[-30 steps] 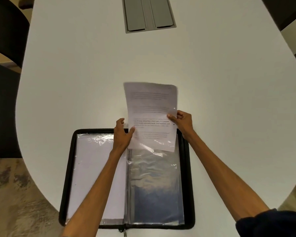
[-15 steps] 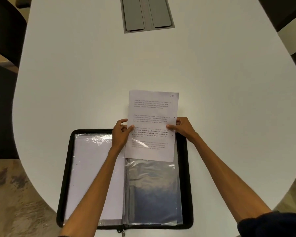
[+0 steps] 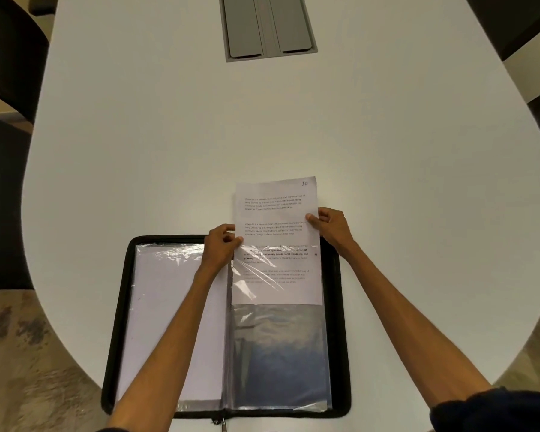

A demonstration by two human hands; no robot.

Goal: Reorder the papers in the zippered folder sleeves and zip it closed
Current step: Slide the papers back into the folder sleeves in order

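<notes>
Lowered printed sheet (image 3: 278, 241) further into right clear sleeve (image 3: 281, 353) of open zippered folder (image 3: 119, 307).
Pinching left edge with left hand (image 3: 220, 249), right edge with right hand (image 3: 331, 227), over tabletop (image 3: 200, 135).

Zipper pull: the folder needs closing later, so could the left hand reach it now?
Probably, once freed: nothing covers the zipper pull at the near edge, but the left hand pinches the sheet.

Zippered folder (image 3: 119, 322): lay open on table (image 3: 169, 135), at near edge. Left sleeve (image 3: 175, 307): one sheet inside. Right sleeve (image 3: 278, 353): printed sheet (image 3: 278, 238) lower half in, upper half projecting past folder's far edge over table. Left hand (image 3: 220, 249) pinched sheet's left edge, right hand (image 3: 332, 227) its right edge. Zipper pull (image 3: 223, 425): near edge, at spine. Cable hatch (image 3: 268, 26): far centre of table, well apart.
</notes>
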